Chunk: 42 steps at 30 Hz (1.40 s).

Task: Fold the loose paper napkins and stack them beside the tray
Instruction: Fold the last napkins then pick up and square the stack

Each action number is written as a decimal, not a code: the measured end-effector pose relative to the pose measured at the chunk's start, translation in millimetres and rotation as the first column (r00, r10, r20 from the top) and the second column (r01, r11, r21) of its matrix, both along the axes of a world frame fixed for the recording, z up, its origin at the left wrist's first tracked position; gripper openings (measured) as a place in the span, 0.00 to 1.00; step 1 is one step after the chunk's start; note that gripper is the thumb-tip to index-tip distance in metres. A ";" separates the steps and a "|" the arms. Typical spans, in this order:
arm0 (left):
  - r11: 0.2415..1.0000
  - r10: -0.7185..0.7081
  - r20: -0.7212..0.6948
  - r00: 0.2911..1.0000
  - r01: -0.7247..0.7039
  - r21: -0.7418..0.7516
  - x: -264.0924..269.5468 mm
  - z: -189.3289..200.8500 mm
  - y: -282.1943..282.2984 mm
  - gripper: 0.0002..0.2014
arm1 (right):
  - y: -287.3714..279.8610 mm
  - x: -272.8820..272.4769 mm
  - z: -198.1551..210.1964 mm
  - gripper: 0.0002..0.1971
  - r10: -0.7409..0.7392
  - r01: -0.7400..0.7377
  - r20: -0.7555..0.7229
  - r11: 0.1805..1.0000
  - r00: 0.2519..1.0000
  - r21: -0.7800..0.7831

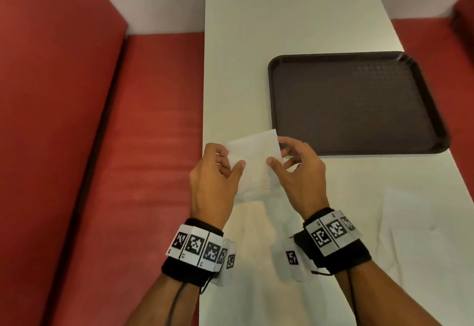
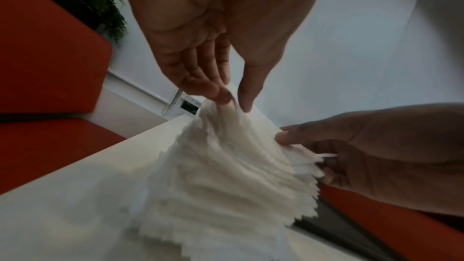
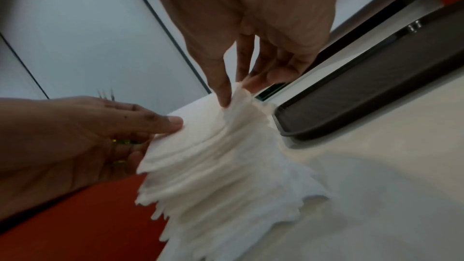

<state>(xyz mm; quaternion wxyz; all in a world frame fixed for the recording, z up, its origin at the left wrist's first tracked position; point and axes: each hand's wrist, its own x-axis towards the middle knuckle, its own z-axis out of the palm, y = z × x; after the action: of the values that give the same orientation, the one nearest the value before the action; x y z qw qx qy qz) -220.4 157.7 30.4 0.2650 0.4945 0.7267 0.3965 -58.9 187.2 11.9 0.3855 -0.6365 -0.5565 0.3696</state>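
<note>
A thin white paper napkin [image 1: 252, 161] was up in the air, just above the long white table [image 1: 295, 18]. Both hands held it. The left hand [image 1: 215, 179] pinched the napkin's left edge between its thumb and fingers. The right hand [image 1: 298, 171] pinched the right edge the same way, with its thumb on top of the paper. The other fingers of each hand were loosely bent and spread.

The napkin's top edge sat just off the near left corner of the dark brown plastic tray [image 1: 356, 102], and did not touch it. Its lower part hung down toward the table. In the wrist views the paper looked blurry and wavy, so its bottom edge was hard to see.

The tray lay flat on the right side of the table, close to the table's right edge. More white paper [image 1: 410, 223] lay flat on the table near the person, under and beside the wrists. Its edges were faint against the white top, so I could not count the sheets.

The table's left edge ran just beside the left hand. Past that edge was a red padded bench seat [image 1: 102, 146]. The far half of the table, past the tray, was bare.
</note>
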 end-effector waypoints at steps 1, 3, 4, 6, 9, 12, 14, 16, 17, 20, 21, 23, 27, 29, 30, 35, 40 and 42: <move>1.000 0.010 -0.023 1.000 -0.010 -0.008 -0.4 -3.2 -1.7 0.17 | -0.4 0.0 -3.6 0.20 0.004 -0.004 0.017 1.000 1.000 0.010; 0.999 0.037 -0.057 0.998 -0.038 -0.012 -0.8 -4.7 -6.9 0.19 | -0.8 1.0 -6.9 0.22 0.006 -0.006 0.030 1.000 1.000 0.012; 0.999 0.051 -0.074 0.996 -0.051 -0.003 -0.5 -3.2 -10.7 0.19 | -1.1 2.2 -6.6 0.24 -0.001 0.001 0.024 1.000 1.000 0.003; 0.997 0.075 -0.115 0.990 -0.072 0.030 2.7 4.7 -20.6 0.19 | -2.9 8.1 -2.0 0.28 -0.031 0.031 -0.015 0.999 0.999 -0.015; 0.991 0.102 -0.180 0.978 -0.083 0.107 14.9 18.2 -40.3 0.16 | -11.2 27.5 8.5 0.29 -0.086 0.085 -0.081 0.996 0.993 -0.017; 0.987 0.007 -0.222 0.975 0.029 0.158 47.3 27.4 -64.0 0.15 | -28.6 64.1 18.6 0.27 -0.141 0.140 -0.093 0.990 0.986 -0.016; 0.981 -0.117 -0.232 0.966 0.148 0.121 81.9 26.4 -80.4 0.14 | -48.2 97.4 22.0 0.25 -0.188 0.186 -0.058 0.982 0.980 -0.031; 0.960 -0.260 -0.210 0.942 0.276 0.047 123.2 18.6 -93.3 0.12 | -75.7 135.6 20.7 0.23 -0.235 0.234 -0.006 0.970 0.972 -0.061; 0.944 -0.323 -0.184 0.928 0.329 0.006 144.6 11.7 -96.7 0.11 | -91.3 155.6 18.1 0.22 -0.265 0.267 0.029 0.960 0.964 -0.080; 0.869 -0.483 -0.134 0.865 0.456 -0.191 207.4 -15.9 -95.1 0.08 | -138.2 214.4 -0.5 0.25 -0.319 0.377 0.292 0.910 0.902 -0.170; 0.829 -0.534 -0.130 0.836 0.486 -0.277 226.7 -25.1 -93.8 0.10 | -152.9 230.4 -8.4 0.27 -0.274 0.402 0.432 0.884 0.859 -0.239; 0.744 -0.619 -0.144 0.772 0.517 -0.424 260.3 -38.5 -95.6 0.15 | -180.3 255.7 -23.0 0.32 -0.160 0.443 0.612 0.828 0.775 -0.345; 0.677 -0.690 -0.233 0.686 0.498 -0.542 304.2 -51.2 -109.7 0.23 | -209.9 288.1 -40.2 0.34 -0.131 0.449 0.622 0.804 0.772 -0.389; 0.669 -0.694 -0.253 0.674 0.474 -0.572 312.1 -56.9 -116.0 0.25 | -213.9 295.9 -42.1 0.31 -0.140 0.411 0.573 0.831 0.807 -0.375; 0.675 -0.686 -0.257 0.680 0.464 -0.573 313.7 -59.2 -117.2 0.24 | -213.9 298.2 -41.7 0.29 -0.141 0.387 0.550 0.848 0.823 -0.361; 0.709 -0.666 -0.295 0.686 0.457 -0.537 312.9 -62.8 -120.2 0.21 | -211.6 302.7 -37.3 0.24 -0.062 0.301 0.604 0.904 0.794 -0.303; 0.737 -0.648 -0.339 0.682 0.449 -0.505 308.2 -65.0 -122.7 0.19 | -206.4 305.8 -31.7 0.13 -0.040 0.255 0.657 0.938 0.752 -0.235; 0.750 -0.635 -0.348 0.690 0.441 -0.493 305.7 -66.8 -122.8 0.19 | -203.9 307.7 -29.4 0.12 -0.009 0.221 0.632 0.940 0.775 -0.258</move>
<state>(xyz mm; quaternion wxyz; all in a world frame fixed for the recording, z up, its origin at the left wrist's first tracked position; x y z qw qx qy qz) 85.3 34.9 -36.4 0.2640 0.7138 0.6485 0.0134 248.8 -16.7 -17.5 0.0945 -0.8092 -0.5448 0.1988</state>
